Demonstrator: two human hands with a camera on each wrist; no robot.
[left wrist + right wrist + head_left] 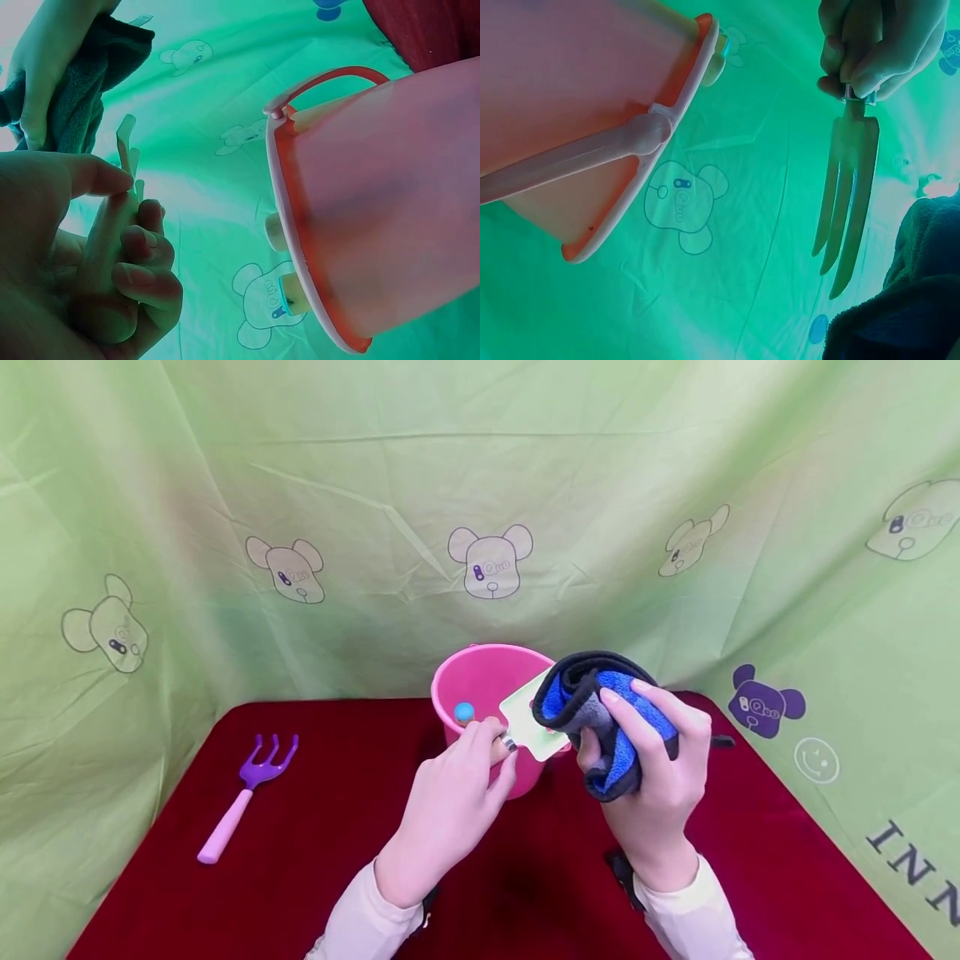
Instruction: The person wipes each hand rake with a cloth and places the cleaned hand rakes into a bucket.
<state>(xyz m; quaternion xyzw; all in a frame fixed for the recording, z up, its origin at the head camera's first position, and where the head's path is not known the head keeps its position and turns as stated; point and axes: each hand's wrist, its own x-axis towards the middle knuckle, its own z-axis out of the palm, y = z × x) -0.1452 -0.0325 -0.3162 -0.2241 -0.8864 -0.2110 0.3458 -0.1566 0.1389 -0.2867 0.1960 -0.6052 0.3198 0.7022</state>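
Note:
My left hand point(461, 802) grips the wooden handle of a pale green garden fork point(532, 718). Its three long flat tines show in the right wrist view, pointing away from the fist. My right hand point(660, 760) holds a bunched blue and grey cloth point(633, 710) with black edging. From the head view the cloth covers the tine ends; both wrist views show a gap between cloth and fork. Behind and below the hands stands a pink bucket point(450, 685), upright on the table. Inside it, a tool handle with a blue end point(465, 712) rises near the left rim.
A purple hand rake point(258, 772) with a pink handle lies at the left of the dark red table point(330, 877). A small black item point(722, 741) lies by the right edge. Green curtains point(390, 468) with bear drawings hang behind and at both sides.

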